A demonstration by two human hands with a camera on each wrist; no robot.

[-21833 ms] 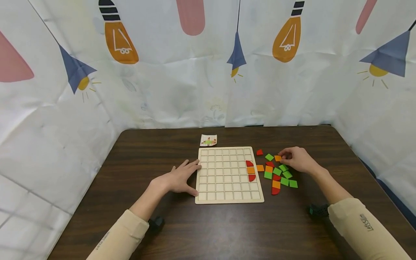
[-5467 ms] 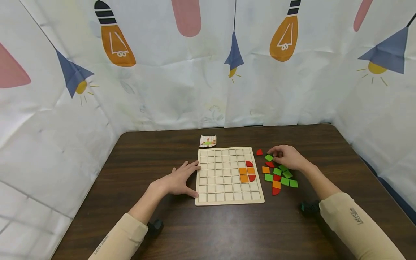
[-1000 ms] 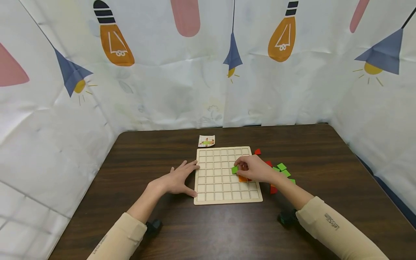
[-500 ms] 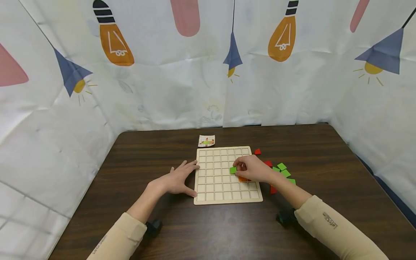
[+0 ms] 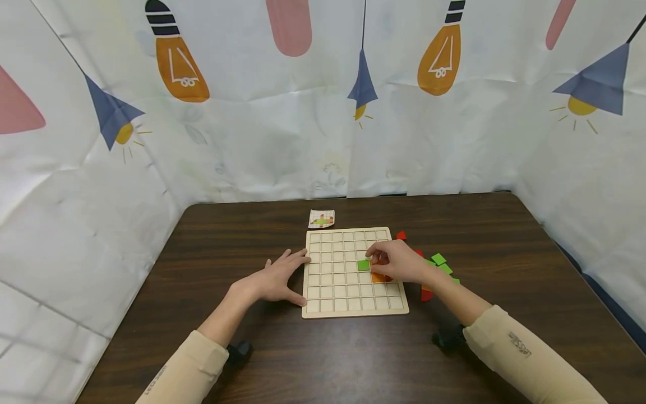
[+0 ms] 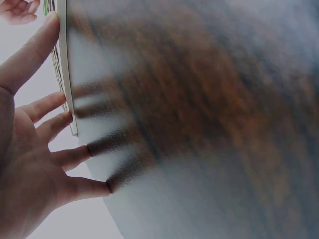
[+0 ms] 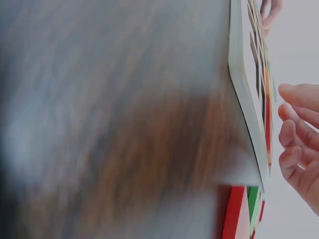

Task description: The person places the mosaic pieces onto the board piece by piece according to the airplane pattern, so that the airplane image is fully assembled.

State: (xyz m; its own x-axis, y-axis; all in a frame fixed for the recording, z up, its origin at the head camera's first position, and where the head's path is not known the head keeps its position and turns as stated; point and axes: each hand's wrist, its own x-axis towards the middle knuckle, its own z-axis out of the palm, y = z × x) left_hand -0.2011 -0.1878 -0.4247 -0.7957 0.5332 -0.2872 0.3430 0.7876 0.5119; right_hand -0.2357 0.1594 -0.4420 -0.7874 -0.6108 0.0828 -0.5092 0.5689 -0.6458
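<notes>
Step in hand: seating a green tile in the grid board. Tile lies in a cell mid-board, just left of the orange tiles, and looks flat in its cell. R hand hovers over the board's right part, fingers curled loosely, tips just beside the tile; can't tell if they pinch it or have let go, though the tile looks free. L hand lies flat on the table, fingers straight & spread, tips touching the board's left edge, steadying it; L wrist view shows the same.

Loose pile of green, red, orange pieces sits on the table right of the board, partly hidden by the R wrist. Pattern card lies just beyond the far edge.

Next, prob.: lift R hand clear, check the card, reach right to the pile for a matching piece. Keep L hand bracing so the board doesn't slide.
</notes>
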